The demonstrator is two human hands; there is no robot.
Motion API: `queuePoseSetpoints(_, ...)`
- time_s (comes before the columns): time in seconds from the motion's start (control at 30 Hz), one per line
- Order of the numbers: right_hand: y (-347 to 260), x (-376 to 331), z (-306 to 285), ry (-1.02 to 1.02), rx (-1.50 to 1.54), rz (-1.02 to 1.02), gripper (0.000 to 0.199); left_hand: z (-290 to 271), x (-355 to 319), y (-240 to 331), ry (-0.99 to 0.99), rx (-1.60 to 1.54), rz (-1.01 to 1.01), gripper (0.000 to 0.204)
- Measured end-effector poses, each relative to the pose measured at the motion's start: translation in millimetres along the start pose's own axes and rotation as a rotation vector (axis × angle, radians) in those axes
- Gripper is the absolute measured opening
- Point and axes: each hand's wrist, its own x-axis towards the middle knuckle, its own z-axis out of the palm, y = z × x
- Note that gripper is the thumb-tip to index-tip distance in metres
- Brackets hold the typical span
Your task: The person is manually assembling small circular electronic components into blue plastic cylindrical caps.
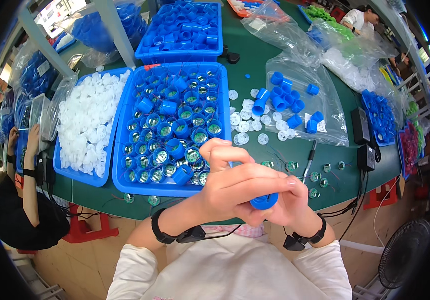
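Blue plastic shows between the person's hands: a short, round blue cup (264, 201), held just off the near right corner of the large blue tray (147, 189). The left hand (227, 182) pinches it, bent fingers closed over its far side and thumb below; the right hand (292, 202) closes around it from the right, its fingers partly hidden. The two hands touch, leaving little gap about the cup. A white label (311, 120) sits on the clear bag (330, 131) right of the tray, its print too small to read. The cup's round end faces up toward the head, so its long axis runs roughly along the line of sight; its exact tilt is hidden.
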Motion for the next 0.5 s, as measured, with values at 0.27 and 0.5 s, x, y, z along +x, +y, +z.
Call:
queuePoseSetpoints(0.27,5.6,-7.9,-14.1,0.034,-0.213,0.012,0.041,-3.0,-2.9,0.8,-0.029,0.100,-0.003,0.031)
queuePoseSetpoints(0.5,4.2,-6.1,-7.6,0.020,-0.287,0.054,0.030,-3.4,-9.4,5.3,0.004,0.152,0.039,0.024)
